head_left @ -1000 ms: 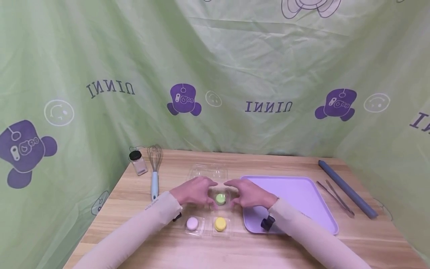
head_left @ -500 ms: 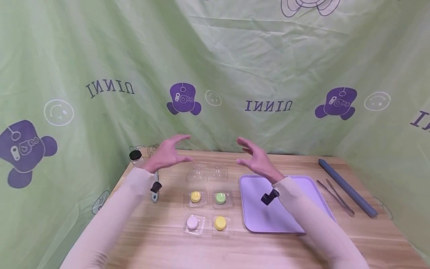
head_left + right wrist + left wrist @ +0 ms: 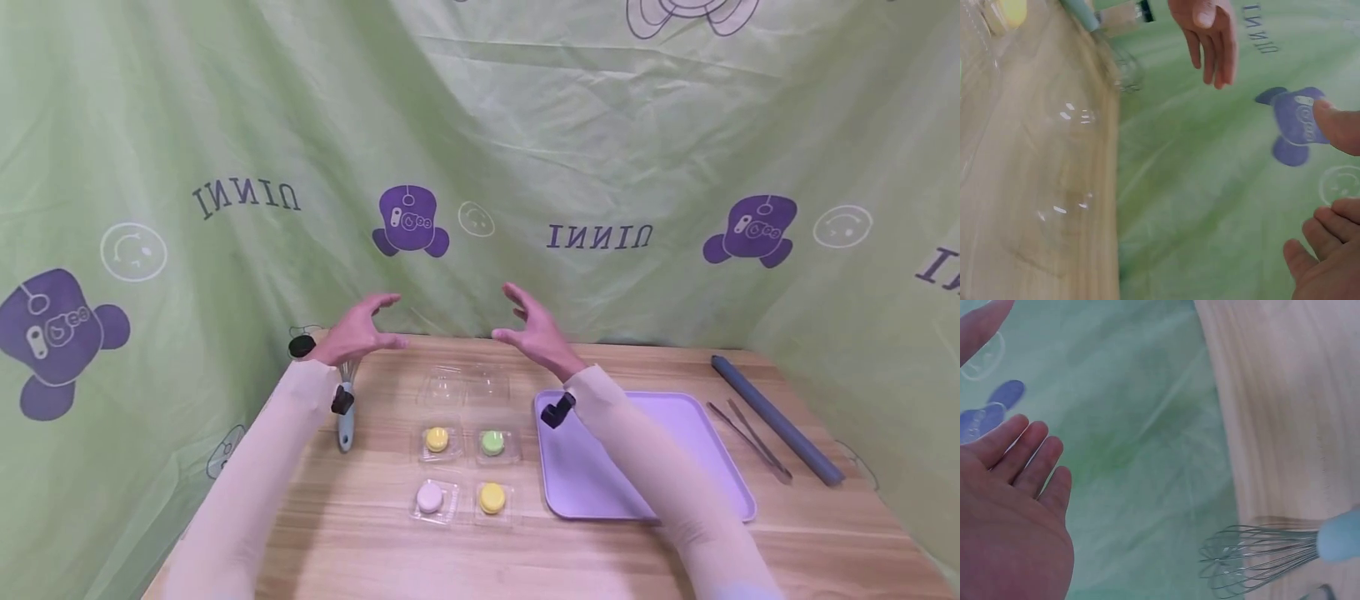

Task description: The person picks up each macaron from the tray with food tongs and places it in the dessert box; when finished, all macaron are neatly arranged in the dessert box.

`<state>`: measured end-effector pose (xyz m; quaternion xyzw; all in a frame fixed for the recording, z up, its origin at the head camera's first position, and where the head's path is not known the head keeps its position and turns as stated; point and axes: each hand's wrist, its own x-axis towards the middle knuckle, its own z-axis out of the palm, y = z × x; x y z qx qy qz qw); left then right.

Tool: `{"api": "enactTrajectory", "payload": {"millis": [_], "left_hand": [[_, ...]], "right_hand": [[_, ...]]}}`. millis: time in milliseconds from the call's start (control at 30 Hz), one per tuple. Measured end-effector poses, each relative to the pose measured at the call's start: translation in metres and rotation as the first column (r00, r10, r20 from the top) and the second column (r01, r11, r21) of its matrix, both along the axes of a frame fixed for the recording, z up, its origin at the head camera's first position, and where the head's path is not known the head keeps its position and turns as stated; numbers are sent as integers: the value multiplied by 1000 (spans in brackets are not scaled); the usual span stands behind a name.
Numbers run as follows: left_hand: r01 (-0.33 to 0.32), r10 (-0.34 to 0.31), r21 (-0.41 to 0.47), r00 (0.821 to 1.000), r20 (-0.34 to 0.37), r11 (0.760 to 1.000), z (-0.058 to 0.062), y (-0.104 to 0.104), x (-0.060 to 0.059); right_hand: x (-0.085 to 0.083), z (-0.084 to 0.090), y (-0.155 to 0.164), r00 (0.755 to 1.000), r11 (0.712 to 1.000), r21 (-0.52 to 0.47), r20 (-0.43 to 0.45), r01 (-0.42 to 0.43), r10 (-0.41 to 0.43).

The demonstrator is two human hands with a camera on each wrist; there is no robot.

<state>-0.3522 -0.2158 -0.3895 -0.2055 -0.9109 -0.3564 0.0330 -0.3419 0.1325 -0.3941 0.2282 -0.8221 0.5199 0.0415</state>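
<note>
My left hand (image 3: 357,331) is raised over the back left of the table, fingers relaxed and thumb apart, holding nothing. My right hand (image 3: 538,332) faces it, raised in the same way, with nothing in it. Below and between them are clear plastic boxes. They hold a yellow macaron (image 3: 437,439), a green macaron (image 3: 492,442), a pink macaron (image 3: 430,497) and another yellow macaron (image 3: 492,498). Behind these lie clear plastic lids (image 3: 444,386) with no macaron in them. The whisk (image 3: 1260,556) lies under my left hand, its wires partly hidden in the head view.
A purple tray (image 3: 600,492) lies at the right, partly under my right forearm. Beyond it are metal tongs (image 3: 750,437) and a blue-grey roll (image 3: 776,421). A black-lidded jar (image 3: 302,346) stands at the back left. Green printed cloth (image 3: 480,125) hangs behind the table.
Both hands have left the green macaron's box, lifting up and apart. Since half a second ago, both have shifted left and slightly higher. The boxes and macarons stay in place.
</note>
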Motion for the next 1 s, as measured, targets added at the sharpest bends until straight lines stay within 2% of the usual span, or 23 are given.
{"api": "enactTrajectory", "payload": {"millis": [67,133,267,400,533,700,867,1000], "left_hand": [[21,-21,-7,999,34,1000,-5,1,-4],[48,-46,-29,997,68,998,-13,4,-8],[97,-84,-81,986,145,992,-28,10,-11],[150,-120,-124,968,219,981,-38,16,-9],[206,-163,-142,950,267,968,-42,24,-4],[266,-223,-103,924,311,958,-49,33,-2],[292,-249,-93,915,317,952,-54,38,-1],[305,-261,-82,904,339,949,-58,39,0]], "right_hand": [[-5,-6,-11,1000,996,92,-8,-15,16],[-10,-12,-21,999,979,197,-9,-43,46],[-16,-30,-40,991,917,378,13,-131,136],[-20,-45,-51,974,858,461,86,-227,212],[-23,-54,-57,956,810,508,133,-293,263],[-24,-59,-60,941,760,558,147,-333,304],[-21,-60,-62,924,747,546,183,-379,335],[-17,-61,-64,919,726,566,194,-391,343]]}}
